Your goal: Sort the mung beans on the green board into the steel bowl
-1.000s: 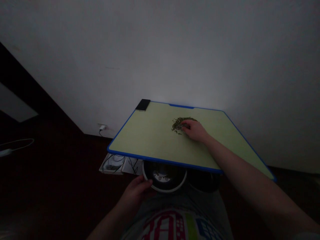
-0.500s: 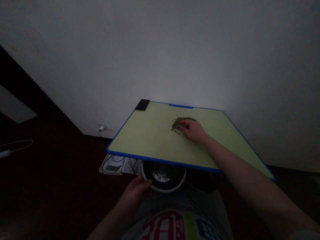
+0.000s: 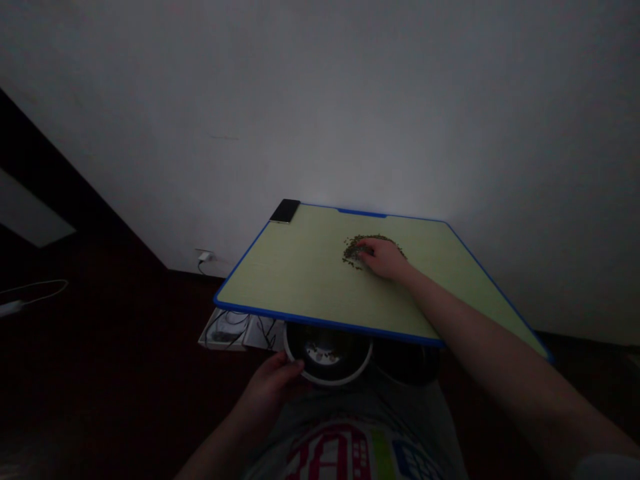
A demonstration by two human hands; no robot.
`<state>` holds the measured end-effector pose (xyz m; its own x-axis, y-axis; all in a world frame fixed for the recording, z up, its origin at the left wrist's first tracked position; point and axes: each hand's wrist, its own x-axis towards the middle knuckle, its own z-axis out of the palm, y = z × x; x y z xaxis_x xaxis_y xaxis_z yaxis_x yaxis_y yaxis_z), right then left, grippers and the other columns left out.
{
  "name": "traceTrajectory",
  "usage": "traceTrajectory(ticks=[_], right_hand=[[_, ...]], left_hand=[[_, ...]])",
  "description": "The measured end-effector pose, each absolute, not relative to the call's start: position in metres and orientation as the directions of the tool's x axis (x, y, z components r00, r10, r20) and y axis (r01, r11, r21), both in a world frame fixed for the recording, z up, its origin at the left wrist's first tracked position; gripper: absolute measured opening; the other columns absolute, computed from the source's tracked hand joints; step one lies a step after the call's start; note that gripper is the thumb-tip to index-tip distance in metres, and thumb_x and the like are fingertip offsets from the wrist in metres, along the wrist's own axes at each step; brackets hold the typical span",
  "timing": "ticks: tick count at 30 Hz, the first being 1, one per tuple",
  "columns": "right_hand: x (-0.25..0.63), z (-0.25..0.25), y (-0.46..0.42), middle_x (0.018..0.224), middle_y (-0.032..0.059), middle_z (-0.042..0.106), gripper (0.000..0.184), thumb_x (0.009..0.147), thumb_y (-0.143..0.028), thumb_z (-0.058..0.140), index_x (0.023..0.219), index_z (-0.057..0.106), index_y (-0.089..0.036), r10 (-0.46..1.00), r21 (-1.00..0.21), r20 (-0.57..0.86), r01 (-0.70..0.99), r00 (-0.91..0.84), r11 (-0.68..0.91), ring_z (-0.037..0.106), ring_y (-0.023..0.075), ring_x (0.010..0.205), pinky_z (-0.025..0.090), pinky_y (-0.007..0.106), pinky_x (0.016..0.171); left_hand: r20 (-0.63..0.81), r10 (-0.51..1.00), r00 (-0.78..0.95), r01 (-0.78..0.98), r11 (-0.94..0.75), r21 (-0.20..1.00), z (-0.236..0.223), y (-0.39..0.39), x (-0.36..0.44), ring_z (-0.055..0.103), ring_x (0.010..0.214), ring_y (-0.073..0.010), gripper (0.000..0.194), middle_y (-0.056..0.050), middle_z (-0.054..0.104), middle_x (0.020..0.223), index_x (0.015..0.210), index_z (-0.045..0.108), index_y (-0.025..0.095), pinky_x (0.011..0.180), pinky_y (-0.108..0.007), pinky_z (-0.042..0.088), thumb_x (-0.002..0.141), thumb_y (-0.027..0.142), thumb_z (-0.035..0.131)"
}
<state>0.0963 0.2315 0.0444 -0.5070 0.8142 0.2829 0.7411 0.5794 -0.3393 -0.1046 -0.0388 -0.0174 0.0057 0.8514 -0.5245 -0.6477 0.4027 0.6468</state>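
My left hand (image 3: 273,385) grips the near left rim of a round metal bowl (image 3: 329,383), thumb over the edge. The bowl is tucked partly under the board's front edge, and a few small dark bits lie in it. On the pale green board (image 3: 300,273) with blue edging is a loose patch of small brown seed-like pieces (image 3: 353,252). My right hand (image 3: 385,257) rests over that patch, thumb and forefinger drawn together in a pinch among the pieces. Whatever is between those fingertips is too small to make out.
A black phone (image 3: 285,211) lies on the board's far left corner, near the wall. A second dark bowl (image 3: 407,363) sits under the front edge at right. Below the board at left is a white box (image 3: 220,337) with cables. A plug (image 3: 205,257) is in the wall.
My right hand has shifted very slightly within the patch, uncovering a few pieces at its right side. My left hand and the bowl stay where they were.
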Motion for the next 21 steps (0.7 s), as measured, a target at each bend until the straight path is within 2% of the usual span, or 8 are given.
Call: traceTrajectory(ticks=[11, 21], right_hand=[[0.090, 0.045, 0.236, 0.089, 0.0039, 0.069, 0.029, 0.084, -0.030, 0.054, 0.110, 0.065, -0.021, 0.784, -0.308, 0.264, 0.721, -0.562, 0.621, 0.059, 0.0160, 0.080, 0.042, 0.027, 0.076], [0.085, 0.045, 0.235, 0.110, 0.0056, 0.067, 0.032, 0.085, -0.028, 0.053, 0.114, 0.063, -0.022, 0.733, -0.298, 0.243, 0.670, -0.635, 0.680, 0.061, 0.0186, 0.096, 0.043, 0.029, 0.086]], left_hand=[[-0.497, 0.868, 0.010, -0.653, 0.382, 0.655, -0.025, -0.039, -0.105, 0.069, 0.094, -0.0290, 0.027, -0.013, 0.076, 0.099, 0.098, 0.069, 0.013, 0.085, -0.041, 0.052, 0.071, 0.016, 0.069], [-0.482, 0.876, 0.012, -0.605, 0.390, 0.694, -0.025, -0.040, -0.108, 0.069, 0.095, -0.0285, 0.027, -0.014, 0.074, 0.103, 0.100, 0.068, 0.013, 0.083, -0.040, 0.052, 0.073, 0.018, 0.067]])
